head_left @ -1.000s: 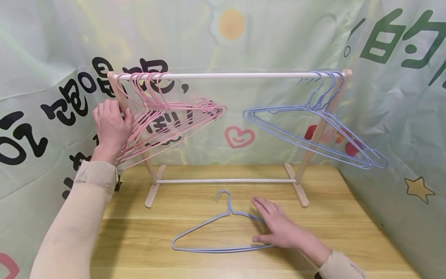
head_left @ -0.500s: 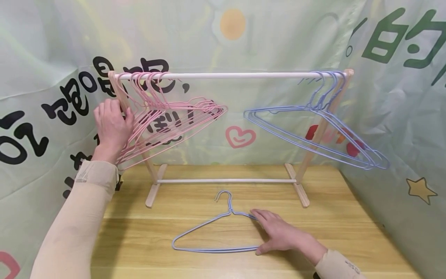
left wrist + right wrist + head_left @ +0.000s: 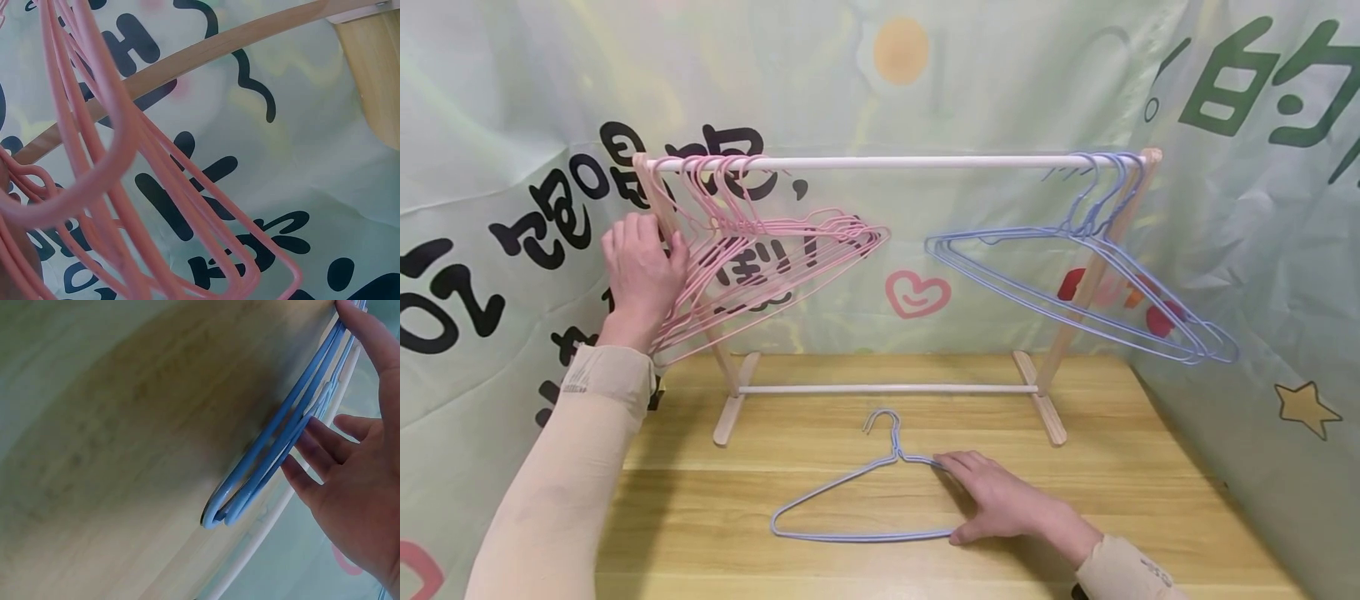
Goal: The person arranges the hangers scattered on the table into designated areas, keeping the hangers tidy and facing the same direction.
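Blue wire hangers (image 3: 894, 433) lie stacked on the wooden table, hooks pointing away. My right hand (image 3: 1003, 504) holds their right end, thumb by the bottom bar and fingers by the sloping shoulder. In the right wrist view the fingertips meet the wire, and part of the stack's end is beneath the hand in the head view. At the left of the clothes rack, my left hand (image 3: 643, 271) grips its wooden post (image 3: 657, 190), thumb lapping across it. Pink hangers (image 3: 752, 227) hang right beside that hand; in the left wrist view they cover most of it.
The rack has a white top rail (image 3: 917, 163) and a white lower bar (image 3: 880, 389) just behind the stacked hangers. More blue hangers (image 3: 1086, 236) hang at its right end. A printed cloth (image 3: 1000, 83) encloses the back and sides.
My right hand has come down over the right end of the blue hangers, its thumb now at their bottom bar. It has barely moved in the last half second. My left hand stays put.
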Action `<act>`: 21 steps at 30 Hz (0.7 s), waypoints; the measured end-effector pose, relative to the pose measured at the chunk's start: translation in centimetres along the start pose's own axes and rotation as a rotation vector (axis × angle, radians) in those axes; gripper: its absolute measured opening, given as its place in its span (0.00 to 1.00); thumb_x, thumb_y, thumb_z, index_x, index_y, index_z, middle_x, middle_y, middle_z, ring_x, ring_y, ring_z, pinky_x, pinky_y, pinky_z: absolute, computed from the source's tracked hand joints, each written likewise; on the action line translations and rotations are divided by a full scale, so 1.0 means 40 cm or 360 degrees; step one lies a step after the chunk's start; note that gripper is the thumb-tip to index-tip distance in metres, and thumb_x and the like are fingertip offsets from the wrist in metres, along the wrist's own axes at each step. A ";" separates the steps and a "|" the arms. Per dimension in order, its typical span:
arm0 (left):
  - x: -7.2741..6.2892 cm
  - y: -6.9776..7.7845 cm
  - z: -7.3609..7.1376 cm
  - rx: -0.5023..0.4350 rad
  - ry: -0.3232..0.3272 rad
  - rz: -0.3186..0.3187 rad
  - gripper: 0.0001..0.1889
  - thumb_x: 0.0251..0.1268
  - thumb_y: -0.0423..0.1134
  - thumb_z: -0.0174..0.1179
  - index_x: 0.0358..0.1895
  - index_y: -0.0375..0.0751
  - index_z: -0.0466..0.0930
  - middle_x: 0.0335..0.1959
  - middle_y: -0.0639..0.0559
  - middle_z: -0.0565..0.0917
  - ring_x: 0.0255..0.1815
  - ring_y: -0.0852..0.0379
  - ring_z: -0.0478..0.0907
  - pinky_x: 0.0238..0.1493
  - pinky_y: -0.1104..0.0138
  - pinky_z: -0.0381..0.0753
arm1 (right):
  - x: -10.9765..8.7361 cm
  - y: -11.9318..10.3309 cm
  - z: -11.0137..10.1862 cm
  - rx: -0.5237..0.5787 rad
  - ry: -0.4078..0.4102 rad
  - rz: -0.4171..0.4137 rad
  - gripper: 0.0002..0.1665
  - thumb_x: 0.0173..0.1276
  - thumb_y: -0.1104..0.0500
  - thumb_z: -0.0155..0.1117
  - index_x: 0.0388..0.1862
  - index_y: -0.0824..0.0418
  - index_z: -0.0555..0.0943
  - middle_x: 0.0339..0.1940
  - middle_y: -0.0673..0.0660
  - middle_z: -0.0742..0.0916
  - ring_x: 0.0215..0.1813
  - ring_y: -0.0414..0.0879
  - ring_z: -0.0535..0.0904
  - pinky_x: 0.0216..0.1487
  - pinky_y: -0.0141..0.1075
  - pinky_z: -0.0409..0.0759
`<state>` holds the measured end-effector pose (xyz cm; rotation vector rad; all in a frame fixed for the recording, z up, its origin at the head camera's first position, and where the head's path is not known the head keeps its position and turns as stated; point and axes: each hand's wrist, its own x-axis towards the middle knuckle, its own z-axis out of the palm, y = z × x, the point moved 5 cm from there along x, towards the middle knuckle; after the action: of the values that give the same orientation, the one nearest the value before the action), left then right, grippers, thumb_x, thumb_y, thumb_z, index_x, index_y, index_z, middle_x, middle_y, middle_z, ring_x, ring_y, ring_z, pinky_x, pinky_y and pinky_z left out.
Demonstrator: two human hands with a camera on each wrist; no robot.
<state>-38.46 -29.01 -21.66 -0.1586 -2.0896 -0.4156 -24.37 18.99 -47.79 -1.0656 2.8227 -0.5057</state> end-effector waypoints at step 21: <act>-0.001 -0.002 0.001 -0.0001 -0.0021 -0.0023 0.15 0.78 0.42 0.50 0.44 0.29 0.69 0.40 0.35 0.71 0.45 0.33 0.65 0.58 0.44 0.60 | -0.003 -0.008 -0.013 -0.0012 0.0158 -0.0076 0.64 0.44 0.40 0.86 0.76 0.66 0.70 0.71 0.55 0.74 0.66 0.46 0.70 0.65 0.49 0.78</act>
<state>-38.51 -29.08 -21.75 -0.1471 -2.1047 -0.4246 -24.18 19.02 -47.18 -1.1432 2.8922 -0.5681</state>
